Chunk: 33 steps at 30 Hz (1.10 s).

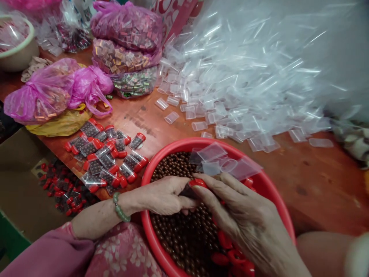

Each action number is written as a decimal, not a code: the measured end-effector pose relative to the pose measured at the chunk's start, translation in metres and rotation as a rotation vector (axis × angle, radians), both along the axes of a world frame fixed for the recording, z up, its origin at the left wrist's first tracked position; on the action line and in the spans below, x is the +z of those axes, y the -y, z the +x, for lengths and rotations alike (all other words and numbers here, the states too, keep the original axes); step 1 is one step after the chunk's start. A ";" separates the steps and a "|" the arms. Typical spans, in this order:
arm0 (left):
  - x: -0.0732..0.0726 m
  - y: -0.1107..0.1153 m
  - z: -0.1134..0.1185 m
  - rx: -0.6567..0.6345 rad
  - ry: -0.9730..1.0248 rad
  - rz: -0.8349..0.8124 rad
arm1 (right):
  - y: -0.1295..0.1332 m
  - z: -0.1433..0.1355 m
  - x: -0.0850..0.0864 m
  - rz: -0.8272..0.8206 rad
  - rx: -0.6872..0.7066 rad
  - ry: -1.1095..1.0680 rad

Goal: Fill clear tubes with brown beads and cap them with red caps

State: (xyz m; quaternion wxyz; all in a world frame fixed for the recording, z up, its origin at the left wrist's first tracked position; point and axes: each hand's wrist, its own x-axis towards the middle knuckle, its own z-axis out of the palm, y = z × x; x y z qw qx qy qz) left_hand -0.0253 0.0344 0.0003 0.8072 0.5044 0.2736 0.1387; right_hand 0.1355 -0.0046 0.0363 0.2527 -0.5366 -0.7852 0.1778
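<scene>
Over a red basin (pixel 173 146), my left hand (pixel 164 196) pinches a small clear container (pixel 188 191) with dark contents. My right hand (pixel 245 209) comes from the right, its thumb and fingers closed on the red cap (pixel 198 182) at the container's end. Brown, shiny little balls (pixel 180 238) fill much of the basin. Several empty clear plastic sleeves (pixel 213 152) lie in its far side, partly behind my right fingers. Loose red caps (pixel 235 256) sit under my right hand at the near right of the basin.
Capped containers of balls (pixel 106 161) lie piled on the wooden table (pixel 138 117), left of the basin. More fill a cardboard box (pixel 17 165) below the table's edge. A large heap of clear sleeves (pixel 225 92) spreads behind. Pink bags (pixel 127 27) of small pieces are stacked at the back left.
</scene>
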 end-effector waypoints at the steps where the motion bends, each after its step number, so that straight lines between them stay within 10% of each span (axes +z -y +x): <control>1: 0.001 0.000 -0.001 -0.011 -0.017 0.048 | 0.000 0.001 0.000 -0.006 0.026 0.022; 5: -0.002 0.001 -0.002 0.012 -0.085 0.243 | 0.003 0.004 -0.004 0.108 0.038 0.131; 16: -0.008 -0.001 0.005 0.119 0.208 -0.372 | 0.013 -0.005 -0.024 0.285 0.016 0.408; 33: 0.003 0.018 0.012 0.192 0.225 -0.537 | 0.022 -0.003 -0.024 0.498 0.068 0.340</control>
